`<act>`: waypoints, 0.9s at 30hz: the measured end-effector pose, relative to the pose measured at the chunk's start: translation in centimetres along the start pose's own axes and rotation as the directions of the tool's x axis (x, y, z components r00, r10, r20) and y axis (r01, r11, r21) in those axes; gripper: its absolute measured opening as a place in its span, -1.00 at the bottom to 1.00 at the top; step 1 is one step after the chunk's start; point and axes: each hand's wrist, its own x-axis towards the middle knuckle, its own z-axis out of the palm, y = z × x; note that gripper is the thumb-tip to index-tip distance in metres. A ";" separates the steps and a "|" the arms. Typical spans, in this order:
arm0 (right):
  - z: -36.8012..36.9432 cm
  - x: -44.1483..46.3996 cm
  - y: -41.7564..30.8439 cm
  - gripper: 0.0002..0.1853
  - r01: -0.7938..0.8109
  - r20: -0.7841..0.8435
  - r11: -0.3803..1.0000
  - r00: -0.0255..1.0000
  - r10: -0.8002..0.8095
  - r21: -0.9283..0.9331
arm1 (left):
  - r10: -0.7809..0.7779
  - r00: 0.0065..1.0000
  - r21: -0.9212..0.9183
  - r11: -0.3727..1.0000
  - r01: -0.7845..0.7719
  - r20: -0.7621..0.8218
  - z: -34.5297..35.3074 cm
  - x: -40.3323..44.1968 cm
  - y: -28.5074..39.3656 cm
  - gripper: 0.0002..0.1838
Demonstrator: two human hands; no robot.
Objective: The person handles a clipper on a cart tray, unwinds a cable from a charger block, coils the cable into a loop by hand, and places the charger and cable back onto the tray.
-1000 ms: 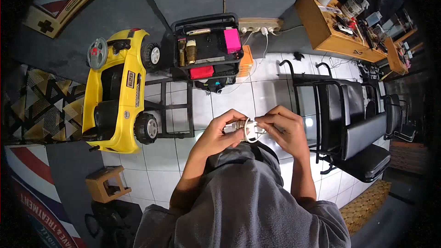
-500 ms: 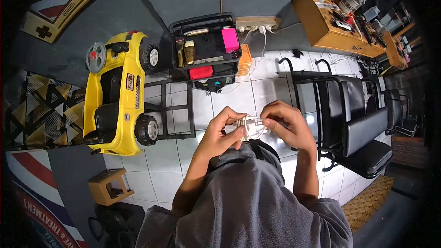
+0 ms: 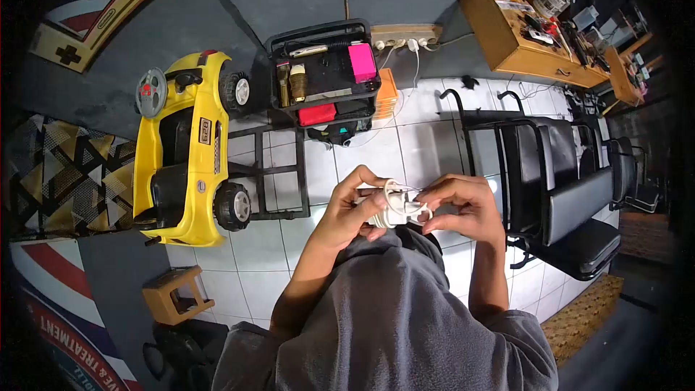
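A white charger (image 3: 395,201) with its white cable wound about it is in front of my body, between both hands. My left hand (image 3: 346,208) is closed on the charger and the wound loops, thumb on top. On the other side, my right hand (image 3: 465,206) pinches a loose part of the white cable (image 3: 423,210) between thumb and fingers. One loop of the cable stands up over the charger. The underside of the charger is hidden by my left fingers. A dark grey cloth (image 3: 398,304) covers my front below the hands.
A black trolley (image 3: 326,98) with clippers and a pink box stands ahead. To the left is a yellow toy car (image 3: 177,152); to the right are black chairs (image 3: 554,188). A wooden counter (image 3: 507,40) carries bottles and tools. A power strip (image 3: 405,33) hangs on the wall.
The cable loops have shifted, and one now rises above the charger. My right hand has moved slightly right and down with its fingers more bent. My left hand keeps its hold.
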 end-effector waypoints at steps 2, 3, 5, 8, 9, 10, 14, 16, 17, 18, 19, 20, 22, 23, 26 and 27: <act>1.1 -0.4 0.1 -0.66 -0.031 -0.146 0.999 0.989 0.029 -0.011 | 0.016 0.999 -0.087 0.996 -0.019 -0.031 0.2 0.2 0.1 -0.81; 1.2 -0.3 0.1 -0.66 -0.029 -0.149 0.999 0.988 0.027 -0.012 | 0.015 1.000 -0.086 0.996 -0.018 -0.028 0.0 0.4 0.2 -0.81; 1.4 -0.2 0.1 -0.65 0.101 -0.112 0.969 0.985 -0.129 -0.226 | 0.013 0.999 -0.061 0.998 -0.010 0.048 -0.5 0.3 0.4 -0.82; 2.9 0.1 -0.1 -0.67 0.110 -0.244 0.929 0.948 -0.205 -0.354 | 0.012 0.999 -0.058 0.998 -0.014 -0.037 -0.3 0.5 1.1 -0.82; 3.3 0.1 0.1 -0.68 0.086 -0.312 0.900 0.920 -0.236 -0.428 | 0.012 0.999 -0.059 0.998 -0.015 -0.037 -0.1 0.6 1.1 -0.82; 3.6 0.2 0.4 -0.71 0.107 -0.345 0.884 0.894 -0.286 -0.455 | 0.035 0.996 -0.076 0.996 -0.041 -0.080 0.2 0.7 1.1 -0.82; 4.8 -0.3 1.9 -0.72 0.127 -0.448 0.876 0.820 -0.356 -0.465 | 0.044 0.992 -0.136 0.989 -0.059 -0.115 0.0 0.7 0.3 -0.82; 5.2 -0.3 2.4 -0.71 0.149 -0.460 0.843 0.782 -0.421 -0.517 | 0.020 0.986 -0.159 0.986 -0.047 -0.167 0.5 0.8 0.5 -0.82; 5.4 -0.3 2.6 -0.70 0.167 -0.467 0.805 0.740 -0.484 -0.569 | 0.020 0.985 -0.159 0.986 -0.048 -0.169 0.4 0.8 0.6 -0.82; 5.3 -0.1 2.6 -0.70 0.167 -0.466 0.805 0.740 -0.484 -0.570 | 0.039 0.988 -0.146 0.987 -0.061 -0.150 0.2 0.8 0.7 -0.81; 5.2 0.0 2.6 -0.69 0.205 -0.457 0.812 0.739 -0.495 -0.547 | 0.056 0.990 -0.133 0.988 -0.073 -0.131 0.1 0.8 0.7 -0.81; 5.2 0.1 2.6 -0.67 0.241 -0.449 0.817 0.737 -0.505 -0.523 | 0.054 0.992 -0.127 0.989 -0.069 -0.119 0.3 0.7 0.8 -0.80; 5.1 -0.1 2.5 -0.68 0.273 -0.425 0.807 0.737 -0.525 -0.523 | 0.045 0.991 -0.153 0.986 -0.064 -0.124 0.6 0.6 0.6 -0.80; 5.0 -0.1 2.4 -0.69 0.305 -0.400 0.796 0.737 -0.545 -0.522 | 0.037 0.991 -0.178 0.982 -0.060 -0.129 0.8 0.6 0.5 -0.80; 5.1 -0.6 2.9 -0.72 0.310 -0.304 0.719 0.751 -0.586 -0.622 | 0.050 0.983 -0.263 0.960 -0.096 -0.176 1.7 0.7 0.5 -0.79; 5.1 -0.7 3.1 -0.71 0.316 -0.195 0.629 0.771 -0.607 -0.710 | 0.054 0.971 -0.318 0.939 -0.128 -0.231 1.9 0.7 0.6 -0.79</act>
